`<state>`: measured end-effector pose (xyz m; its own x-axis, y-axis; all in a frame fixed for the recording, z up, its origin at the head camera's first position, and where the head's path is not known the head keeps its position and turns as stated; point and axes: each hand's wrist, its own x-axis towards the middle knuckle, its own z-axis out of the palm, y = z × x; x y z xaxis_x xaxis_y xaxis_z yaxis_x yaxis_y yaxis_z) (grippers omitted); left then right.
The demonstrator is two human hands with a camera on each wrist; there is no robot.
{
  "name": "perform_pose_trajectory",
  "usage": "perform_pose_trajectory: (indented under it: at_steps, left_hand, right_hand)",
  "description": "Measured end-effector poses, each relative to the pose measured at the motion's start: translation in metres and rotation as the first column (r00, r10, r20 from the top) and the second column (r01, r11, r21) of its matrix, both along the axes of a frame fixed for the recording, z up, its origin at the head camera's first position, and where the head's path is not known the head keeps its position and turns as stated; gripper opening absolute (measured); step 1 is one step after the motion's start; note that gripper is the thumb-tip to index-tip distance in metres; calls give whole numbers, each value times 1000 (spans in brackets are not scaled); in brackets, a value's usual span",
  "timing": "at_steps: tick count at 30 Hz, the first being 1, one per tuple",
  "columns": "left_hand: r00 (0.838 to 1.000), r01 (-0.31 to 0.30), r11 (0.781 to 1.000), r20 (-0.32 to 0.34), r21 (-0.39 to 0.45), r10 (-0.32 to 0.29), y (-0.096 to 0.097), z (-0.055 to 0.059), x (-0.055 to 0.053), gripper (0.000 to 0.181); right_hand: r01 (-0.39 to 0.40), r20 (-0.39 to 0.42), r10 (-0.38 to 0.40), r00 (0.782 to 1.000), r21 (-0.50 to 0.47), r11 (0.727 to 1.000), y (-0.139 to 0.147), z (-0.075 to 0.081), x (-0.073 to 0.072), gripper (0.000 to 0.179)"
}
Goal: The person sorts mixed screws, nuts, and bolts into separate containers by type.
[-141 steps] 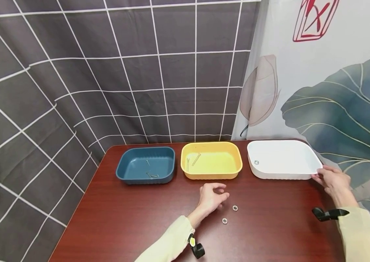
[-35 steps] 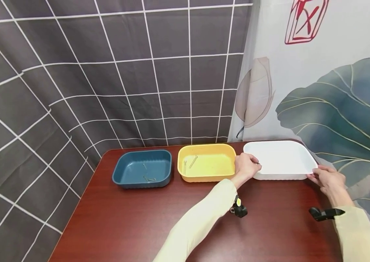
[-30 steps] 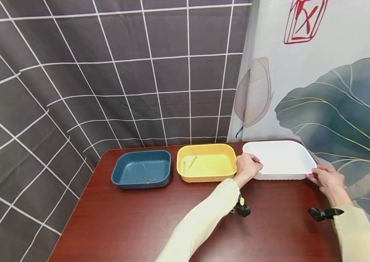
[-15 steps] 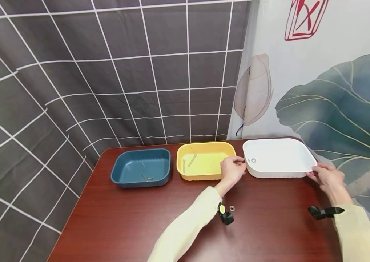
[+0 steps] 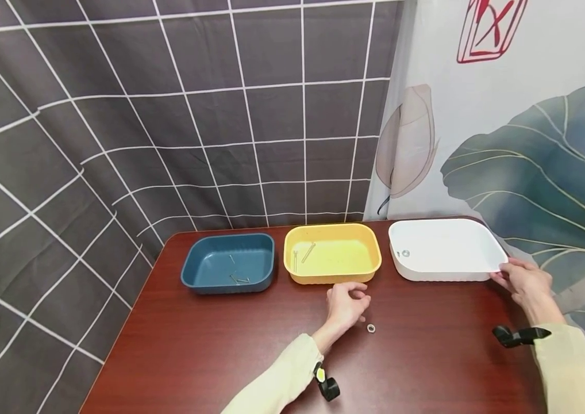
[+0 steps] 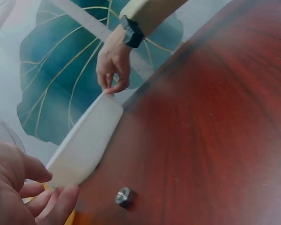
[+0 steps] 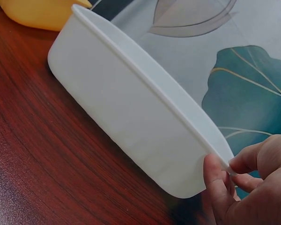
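Note:
My left hand (image 5: 345, 307) hovers over the table in front of the yellow tray, holding nothing, its fingers loosely bent with thumb and fingertips apart. A single hex nut (image 5: 371, 328) lies on the wood just right of and nearer than that hand; in the left wrist view the nut (image 6: 125, 197) sits below the fingertips. With thumb and fingers, my right hand (image 5: 526, 283) pinches the near right corner rim of the white tray (image 5: 450, 275); the right wrist view shows the pinched rim of this white tray (image 7: 131, 103) closely. Inside its left end rest small metal nuts (image 5: 405, 253).
The yellow tray (image 5: 334, 278) in the middle holds two long screws (image 5: 308, 252). At the left, a blue tray (image 5: 227, 286) contains several thin screws (image 5: 241, 279). A dark grid curtain and a white patterned cloth hang behind the reddish wooden table (image 5: 210, 351).
One of the two nuts on the table went into the white tray with my left hand, which then drew back left and nearer, beside the other nut. My right hand keeps its pinch.

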<state>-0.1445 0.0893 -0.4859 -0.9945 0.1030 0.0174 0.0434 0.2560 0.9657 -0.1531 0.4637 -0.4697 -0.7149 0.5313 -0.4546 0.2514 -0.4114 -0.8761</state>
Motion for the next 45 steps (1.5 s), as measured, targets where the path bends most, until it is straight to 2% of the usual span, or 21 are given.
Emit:
perform_pose_trajectory:
  at_steps: [4,11,17,22,27,36,39,42,45]
  left_hand:
    - [1000,29,999,2,-28,-29,-5,-5,8,21]
    - [996,76,992,-33,-104,-80,-13,-14,17,20]
    - [995,103,989,3,-110,-103,-14,-18,21,22]
    - [993,116,983,35,-145,-112,-14,-21,24,26]
    - [991,135,974,22,-180,-133,-14,-25,28,24]
    - [984,113,953,-100,-281,-147,-11,-31,32,21]
    - [970,97,933,-179,-348,-167,-11,-32,34,24]
    - [944,60,902,-270,-428,-191,-11,-34,35,25]
    - [928,36,889,-315,-457,-199,-10,-36,37,24]
  right_hand:
    - [3,-6,-3,1000,-1,1000,1,0,-1,22]
    - [-2,7,2,1000,5,1000,2,-2,0,24]
    - [6,4,-6,1000,-10,1000,1,0,0,26]
    - [2,1,-2,1000,-9,1000,1,1,0,27]
    - [-3,-3,3,1000,-2,1000,2,0,0,27]
    - [-4,-1,4,1000,-3,1000,1,0,1,26]
    - [-9,-4,9,1000,0,1000,0,0,1,26]
    - [-8,-4,8,1000,3,1000,0,1,2,26]
    - [-4,1,4,1000,8,1000,-1,2,3,26]
